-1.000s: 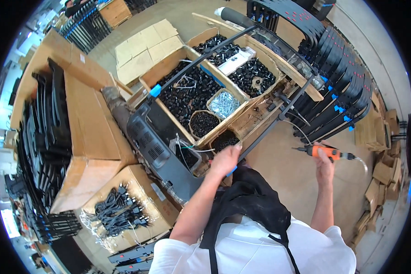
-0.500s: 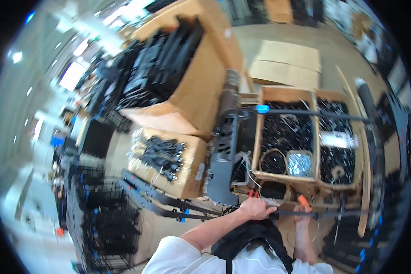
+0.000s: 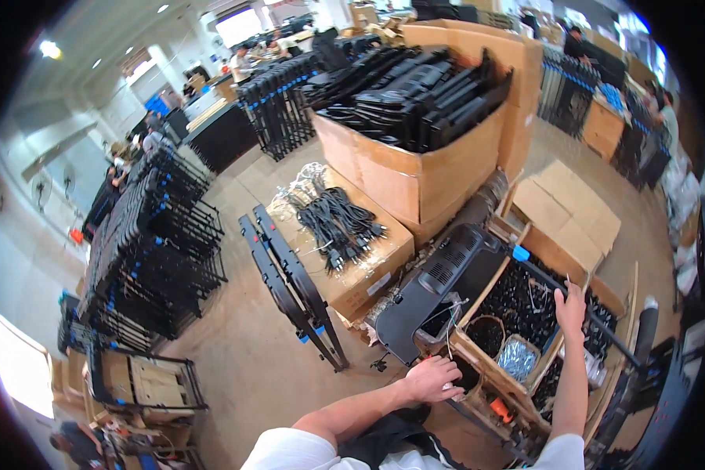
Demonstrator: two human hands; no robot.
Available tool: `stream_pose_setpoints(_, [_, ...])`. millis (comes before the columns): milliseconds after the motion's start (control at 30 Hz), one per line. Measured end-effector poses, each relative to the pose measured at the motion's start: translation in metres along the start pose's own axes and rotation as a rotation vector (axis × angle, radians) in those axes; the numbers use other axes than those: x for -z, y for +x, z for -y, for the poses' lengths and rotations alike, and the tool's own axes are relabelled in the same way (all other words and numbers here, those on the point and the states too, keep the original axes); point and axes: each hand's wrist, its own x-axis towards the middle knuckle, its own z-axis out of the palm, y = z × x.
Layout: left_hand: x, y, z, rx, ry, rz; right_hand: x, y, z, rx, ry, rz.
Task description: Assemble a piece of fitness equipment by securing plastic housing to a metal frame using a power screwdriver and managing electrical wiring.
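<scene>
A black metal frame lies across the parts boxes in front of me. My left hand (image 3: 434, 380) is closed over the near bar (image 3: 478, 419) of that frame, its fingers curled down; their tips are partly hidden. Farther forward, my right hand (image 3: 572, 311) is closed around the far bar (image 3: 607, 333), above the boxes of small black parts (image 3: 517, 301). A blue piece (image 3: 520, 253) sits at the far bar's end. An orange-handled tool (image 3: 500, 409) lies near the frame's near bar, apart from both hands.
Left of the boxes stands a black vented housing (image 3: 452, 258). Black cables (image 3: 337, 223) lie on a carton, with a big carton (image 3: 376, 168) of black panels behind. Folded black frames (image 3: 290, 282) stand at the left. A clear bag (image 3: 517, 359) sits among the parts.
My view has swung to the left. My right hand has left the orange-handled tool and reached forward to the far bar. My left hand stays by the near bar.
</scene>
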Motion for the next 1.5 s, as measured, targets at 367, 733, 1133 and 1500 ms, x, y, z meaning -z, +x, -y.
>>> stream_pose_setpoints(367, [-0.097,-0.089,0.001,1.154,-1.698,-0.017,-0.039,0.055,-0.038,-0.280,-0.056,0.571])
stream_pose_setpoints(733, [0.047,-0.199,0.006,0.444,-1.832,-0.476,0.314,0.100,0.245,0.103,-0.085,0.332])
stream_pose_setpoints(1133, [0.334,-0.382,0.192,0.612,-1.087,-0.773,0.277,-0.043,0.539,-0.021,0.434,0.417])
stream_pose_setpoints(1500, [0.395,-0.469,0.426,0.905,-0.800,-0.774,-0.015,-0.286,0.628,-0.210,0.787,0.916])
